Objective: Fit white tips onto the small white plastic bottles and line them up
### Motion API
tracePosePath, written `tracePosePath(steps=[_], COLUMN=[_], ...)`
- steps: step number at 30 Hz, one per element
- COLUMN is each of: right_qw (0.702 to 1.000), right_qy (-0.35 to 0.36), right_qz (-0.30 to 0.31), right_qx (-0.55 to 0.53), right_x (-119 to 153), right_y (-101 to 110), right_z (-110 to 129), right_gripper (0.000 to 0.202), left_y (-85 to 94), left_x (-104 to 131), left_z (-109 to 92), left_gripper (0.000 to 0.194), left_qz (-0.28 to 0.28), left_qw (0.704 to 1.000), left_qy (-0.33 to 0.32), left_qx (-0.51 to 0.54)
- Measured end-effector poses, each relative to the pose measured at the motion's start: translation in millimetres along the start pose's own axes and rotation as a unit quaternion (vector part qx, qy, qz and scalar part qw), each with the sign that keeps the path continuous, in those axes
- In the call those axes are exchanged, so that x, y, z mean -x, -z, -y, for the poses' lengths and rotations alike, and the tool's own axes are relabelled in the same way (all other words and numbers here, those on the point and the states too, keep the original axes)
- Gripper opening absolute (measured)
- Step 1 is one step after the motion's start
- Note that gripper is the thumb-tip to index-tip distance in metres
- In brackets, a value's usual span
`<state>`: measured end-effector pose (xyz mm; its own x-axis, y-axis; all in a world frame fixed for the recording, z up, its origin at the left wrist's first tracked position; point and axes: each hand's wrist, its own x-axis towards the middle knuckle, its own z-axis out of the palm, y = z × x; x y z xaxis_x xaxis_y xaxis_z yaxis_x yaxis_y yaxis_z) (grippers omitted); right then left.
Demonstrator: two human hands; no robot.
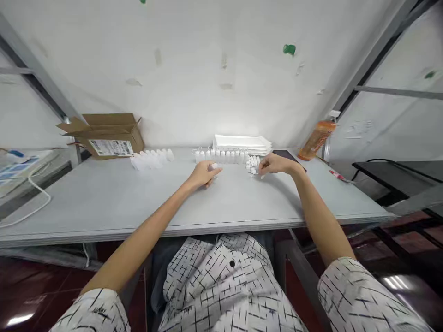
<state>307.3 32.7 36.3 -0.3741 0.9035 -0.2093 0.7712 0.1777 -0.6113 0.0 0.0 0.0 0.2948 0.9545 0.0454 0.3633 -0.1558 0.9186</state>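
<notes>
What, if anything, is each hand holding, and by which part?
Left hand: a small white bottle, exact part unclear. Right hand: beside white caps; hold cannot be told.

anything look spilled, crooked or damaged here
The flat white wall ahead looks marred: pale scuffs and irregular green patches break its surface. The tall orange plastic bottle at right appears to lean, though lens distortion may cause that. No spill shows on the smooth grey tabletop.

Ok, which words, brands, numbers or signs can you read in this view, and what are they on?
Nothing reads clearly enough to quote.
Label on the cardboard box: printed, too blurred.
Orange bottle: lettering along its side, too blurred.
Patterned shirt: small dark lettering, too small.
Blue-and-white sheet, far left: any print too small to tell.
</notes>
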Motion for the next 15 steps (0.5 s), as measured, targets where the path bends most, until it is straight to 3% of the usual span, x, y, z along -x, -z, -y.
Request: tracePosePath(steps=[4, 7, 11, 15], right_qw=[0.995, 0.985, 0.969, 0.942], right_qy=[0.017, 0.013, -0.034, -0.111], right_qz=[-0.054, -0.134, -0.247, -0.302], right_qx=[-0.087, -0.104, 0.005, 0.095], right_x=[6, 4, -1, -6], right_y=[3, 4, 8, 13], right_z=[2, -2, -18, -36], right_gripper=[0.015, 0.016, 0.011, 0.009], left_y=[2.0, 3.0, 3.3, 3.2], left_x=[-1, -1, 1, 5], left_z=[0, 1, 0, -8], left_gripper=[0.019, 0.025, 0.032, 0.029], left_qz=[0.001, 0.016, 0.022, -0.003], left_qw=[1.0, 0.999, 0.999, 0.999], left_qy=[0.003, -0.009, -0.028, -0.029], left_qx=[0.024, 0.039, 0.032, 0.043])
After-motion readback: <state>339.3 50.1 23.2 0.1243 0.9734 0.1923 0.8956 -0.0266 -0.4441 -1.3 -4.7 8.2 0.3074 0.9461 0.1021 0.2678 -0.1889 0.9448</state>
